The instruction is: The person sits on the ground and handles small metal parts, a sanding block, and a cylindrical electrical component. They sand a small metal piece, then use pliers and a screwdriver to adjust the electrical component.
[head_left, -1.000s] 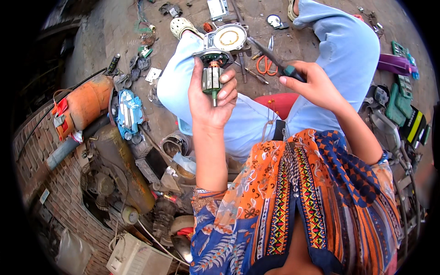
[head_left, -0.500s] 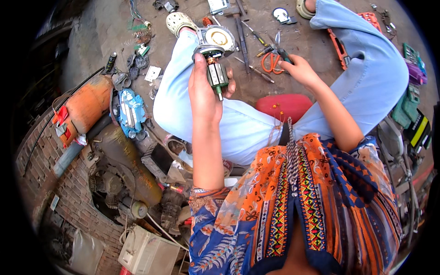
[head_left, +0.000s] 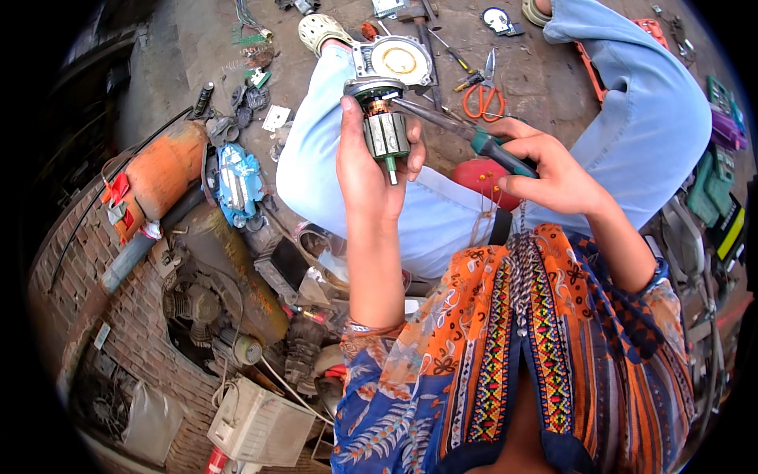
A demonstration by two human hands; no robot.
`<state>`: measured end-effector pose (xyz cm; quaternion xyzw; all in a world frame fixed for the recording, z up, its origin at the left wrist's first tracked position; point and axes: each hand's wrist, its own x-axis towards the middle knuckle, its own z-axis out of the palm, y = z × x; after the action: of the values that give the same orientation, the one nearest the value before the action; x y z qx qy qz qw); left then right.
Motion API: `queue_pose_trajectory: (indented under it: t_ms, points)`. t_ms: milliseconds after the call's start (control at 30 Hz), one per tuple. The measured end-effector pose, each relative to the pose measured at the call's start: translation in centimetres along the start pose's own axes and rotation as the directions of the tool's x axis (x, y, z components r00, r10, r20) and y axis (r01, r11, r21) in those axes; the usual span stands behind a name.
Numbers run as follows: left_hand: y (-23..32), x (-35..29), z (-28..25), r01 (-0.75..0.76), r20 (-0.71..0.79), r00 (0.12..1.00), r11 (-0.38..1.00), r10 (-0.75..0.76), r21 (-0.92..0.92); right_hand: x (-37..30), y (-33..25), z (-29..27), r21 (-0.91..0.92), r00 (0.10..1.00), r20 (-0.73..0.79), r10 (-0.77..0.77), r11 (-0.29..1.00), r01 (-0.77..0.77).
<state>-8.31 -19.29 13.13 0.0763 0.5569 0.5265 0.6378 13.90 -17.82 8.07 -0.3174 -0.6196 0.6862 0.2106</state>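
Note:
My left hand (head_left: 369, 170) is wrapped round a motor armature (head_left: 386, 134), with copper at its upper end and a shaft pointing toward me. A round metal disc (head_left: 374, 88) caps its far end. In my right hand (head_left: 545, 166) are long-nose pliers (head_left: 450, 122) with dark green handles; their tip lies beside the copper part, just under the disc. Whether the tip touches it I cannot tell. Just beyond the disc is a square metal housing (head_left: 401, 62) with a round centre.
Orange-handled scissors (head_left: 484, 103), a hammer (head_left: 412, 13) and a screwdriver (head_left: 458, 59) lie on the ground ahead. A red rounded object (head_left: 478, 175) sits between my legs. To the left are an orange cylinder (head_left: 164, 162), a blue bag (head_left: 239, 183) and a white box (head_left: 264, 423).
My right hand has lifted the pliers from beside the scissors and swung their tip leftward to the armature. My left hand still holds the armature, a little lower and further right in view.

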Motion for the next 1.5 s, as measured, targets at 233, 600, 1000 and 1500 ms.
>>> queue_pose_trajectory:
  t_ms: [233, 600, 1000, 1500]
  points:
    - [-0.1, -1.1, -0.1, 0.109, 0.12, 0.989, 0.977, -0.088, -0.181, 0.0, 0.9, -0.3, 0.193, 0.998, 0.063, -0.023, 0.981, 0.01]
    - [-0.3, -1.8, 1.1, 0.238, 0.232, 0.963, 0.827, -0.135, -0.509, 0.5, 0.3, -0.4, -0.05, 0.999, -0.035, -0.02, 0.999, 0.018]
    - [-1.3, -3.1, 1.0, 0.029, 0.083, 0.996, 0.995, -0.022, -0.091, -1.5, -1.6, -1.5, 0.163, 0.982, 0.023, 0.189, 0.968, -0.19]
    - [-1.0, -3.2, 0.7, -0.011, 0.116, 0.993, 0.997, 0.002, 0.076, -2.2, -1.9, -1.3, 0.137, 0.998, -0.001, 0.068, 0.988, -0.067]
